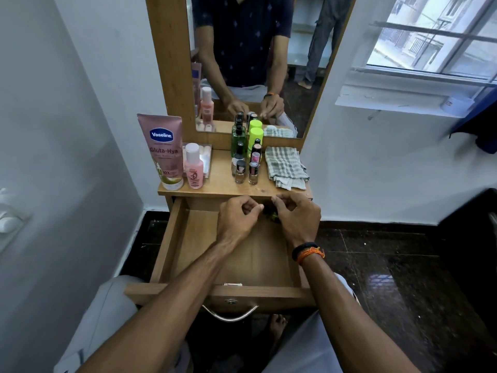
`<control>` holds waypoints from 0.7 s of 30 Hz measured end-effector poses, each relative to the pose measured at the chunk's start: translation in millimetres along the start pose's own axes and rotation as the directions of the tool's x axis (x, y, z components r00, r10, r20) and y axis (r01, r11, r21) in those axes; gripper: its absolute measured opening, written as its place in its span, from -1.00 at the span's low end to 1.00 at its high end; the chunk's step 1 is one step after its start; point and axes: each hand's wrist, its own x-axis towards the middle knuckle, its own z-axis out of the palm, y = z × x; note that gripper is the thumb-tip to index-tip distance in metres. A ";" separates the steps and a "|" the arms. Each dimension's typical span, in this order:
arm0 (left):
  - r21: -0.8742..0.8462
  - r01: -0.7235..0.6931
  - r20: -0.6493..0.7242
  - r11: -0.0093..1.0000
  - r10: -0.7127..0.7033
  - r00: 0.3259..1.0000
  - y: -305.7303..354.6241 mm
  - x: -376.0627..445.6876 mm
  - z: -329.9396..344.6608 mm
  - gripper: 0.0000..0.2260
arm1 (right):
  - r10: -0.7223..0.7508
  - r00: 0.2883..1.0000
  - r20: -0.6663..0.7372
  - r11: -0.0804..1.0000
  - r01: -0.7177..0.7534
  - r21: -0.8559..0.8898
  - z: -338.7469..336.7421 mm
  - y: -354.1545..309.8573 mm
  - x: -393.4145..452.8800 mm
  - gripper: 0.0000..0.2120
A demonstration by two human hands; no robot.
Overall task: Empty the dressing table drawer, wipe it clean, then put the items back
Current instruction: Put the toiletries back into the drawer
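Observation:
The wooden drawer (193, 243) stands pulled out below the dressing table top (223, 181). Both my hands reach into its far end. My left hand (236, 222) has its fingers curled, thumb against forefinger; whether it holds anything is hidden. My right hand (298, 219) is curled over a small dark and green item (273, 216) at the back of the drawer. On the top stand a pink Vaseline tube (164, 149), a pink bottle (194, 168), several nail polish bottles (246, 170), a green bottle (238, 138), a lime-capped container (255, 135) and a folded checked cloth (286, 168).
A mirror (250, 63) in a wooden frame rises behind the top. A white wall is close on the left, a window (435, 44) on the right. The floor (390, 265) is dark and glossy. The metal drawer handle (230, 314) hangs over my knees.

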 end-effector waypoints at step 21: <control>0.206 -0.171 -0.219 0.963 0.216 0.951 18.8 56.9 -36.0 -0.70 | -0.122 0.992 0.016 0.985 0.123 -0.120 46.0 -56.6 47.2 -0.70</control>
